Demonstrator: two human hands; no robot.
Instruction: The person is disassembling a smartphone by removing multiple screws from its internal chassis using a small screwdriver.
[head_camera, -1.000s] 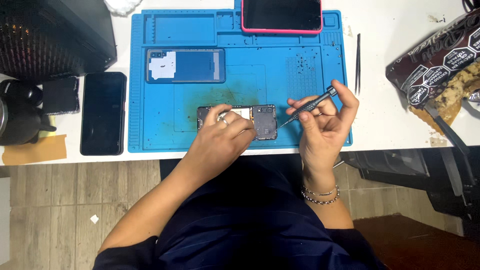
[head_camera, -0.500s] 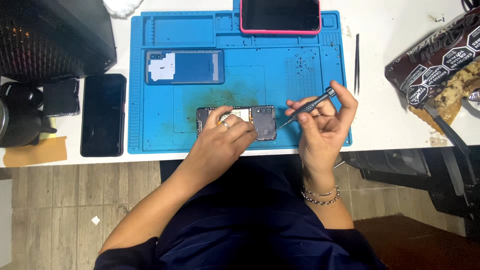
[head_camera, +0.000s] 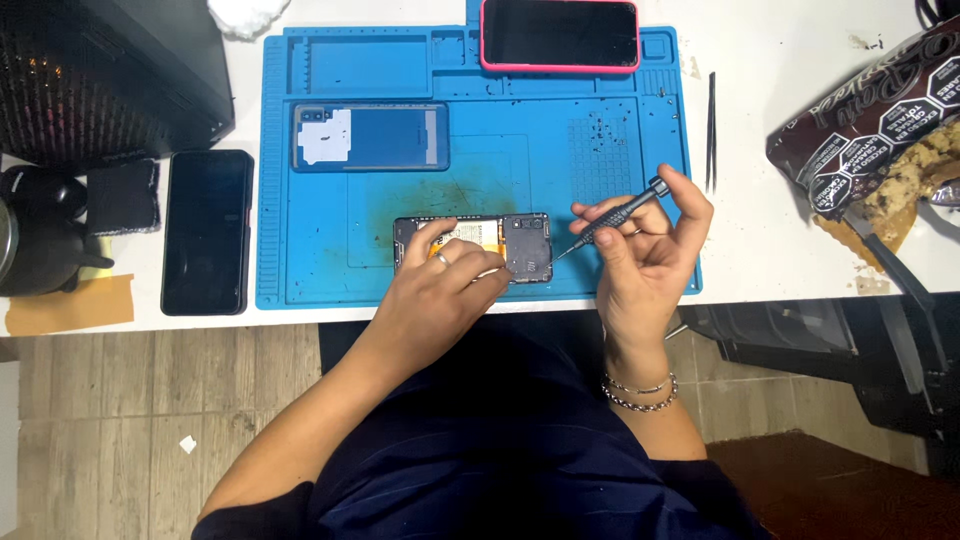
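Both hands busy: left hand (head_camera: 440, 290) pins opened phone (head_camera: 500, 245), right hand (head_camera: 645, 250) angles screwdriver (head_camera: 610, 217)

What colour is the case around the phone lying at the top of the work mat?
Pink, framing the dark-screened phone at the blue mat's top edge; the head view shows it.

1 head camera looks straight down, fairly near, over the blue mat (head_camera: 620, 270) and white table (head_camera: 760, 250).
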